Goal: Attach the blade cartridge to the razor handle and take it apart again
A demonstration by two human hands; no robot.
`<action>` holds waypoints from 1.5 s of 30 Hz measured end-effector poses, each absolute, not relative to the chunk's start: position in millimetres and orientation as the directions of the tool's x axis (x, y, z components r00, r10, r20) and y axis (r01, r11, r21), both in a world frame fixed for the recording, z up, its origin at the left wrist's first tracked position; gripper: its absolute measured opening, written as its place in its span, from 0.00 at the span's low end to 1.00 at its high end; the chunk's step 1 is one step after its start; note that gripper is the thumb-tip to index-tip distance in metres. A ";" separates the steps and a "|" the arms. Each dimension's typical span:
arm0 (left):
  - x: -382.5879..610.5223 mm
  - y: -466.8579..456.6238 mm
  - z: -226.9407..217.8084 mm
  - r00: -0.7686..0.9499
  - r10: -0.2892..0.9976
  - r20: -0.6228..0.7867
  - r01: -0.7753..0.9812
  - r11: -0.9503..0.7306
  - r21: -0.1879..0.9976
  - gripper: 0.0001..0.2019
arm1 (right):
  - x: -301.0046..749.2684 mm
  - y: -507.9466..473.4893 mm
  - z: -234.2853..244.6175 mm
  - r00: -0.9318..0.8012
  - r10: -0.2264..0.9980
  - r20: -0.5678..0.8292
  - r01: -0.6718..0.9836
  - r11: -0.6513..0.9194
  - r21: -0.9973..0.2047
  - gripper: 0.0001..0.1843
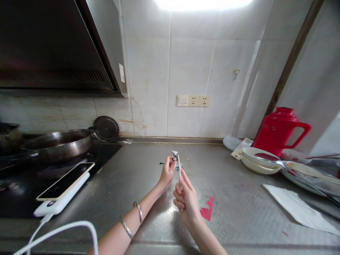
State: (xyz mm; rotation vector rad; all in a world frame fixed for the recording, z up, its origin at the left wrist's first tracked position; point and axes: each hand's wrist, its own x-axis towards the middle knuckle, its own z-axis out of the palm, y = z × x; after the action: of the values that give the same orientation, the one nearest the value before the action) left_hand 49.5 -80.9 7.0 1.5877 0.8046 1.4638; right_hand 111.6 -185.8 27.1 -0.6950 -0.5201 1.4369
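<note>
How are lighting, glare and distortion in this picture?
Head view: light blown out at the top edge; glare on the metal countertop between the forearms; red thermos leaning, likely lens distortion; silver piece in the left hand too small for detail.

Beyond your fingers (188, 180) you face a pale tiled wall (148, 63) with a socket panel (193, 101); a bright light (203, 3) glows high above them, a dark range hood (45, 42) hangs to their upper left, a metal countertop (233, 202) lies beneath
</note>
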 end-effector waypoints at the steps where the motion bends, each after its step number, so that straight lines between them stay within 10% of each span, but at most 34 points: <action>1: 49.0 -80.8 7.2 0.121 0.875 0.469 -0.067 -0.465 0.883 0.10 | 111.4 -186.3 27.1 0.090 0.993 -0.076 -0.708 0.011 -0.706 0.42; 9: 48.4 -80.3 8.8 0.132 0.886 0.444 -0.098 -0.434 0.896 0.12 | 109.4 -185.5 34.5 0.066 0.996 -0.063 -0.682 -0.001 -0.731 0.39; 14: 42.9 -74.1 14.3 0.150 0.908 0.392 -0.131 -0.375 0.918 0.15 | 115.5 -179.4 42.0 0.059 0.990 0.132 -0.569 0.142 -0.810 0.21; 19: 38.3 -67.6 12.6 0.228 0.927 0.299 -0.263 -0.237 0.935 0.17 | 163.4 -109.2 54.7 0.382 0.859 0.341 -0.151 0.422 -0.894 0.26; 29: 29.8 -67.9 16.5 0.474 0.875 0.098 -0.551 0.208 0.808 0.09 | 209.8 -52.1 7.9 0.433 0.826 0.361 0.559 0.068 -0.826 0.28; 45: 30.5 -77.9 21.5 0.792 0.607 0.061 -0.476 0.552 0.685 0.08 | 199.6 -51.5 -1.3 0.315 0.827 0.465 0.468 0.290 -0.834 0.28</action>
State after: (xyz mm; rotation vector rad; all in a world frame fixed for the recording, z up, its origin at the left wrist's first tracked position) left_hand 30.5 -77.9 21.5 0.7488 0.1913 0.6449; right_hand 199.6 -51.5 -1.3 -1.3475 -1.3219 0.3679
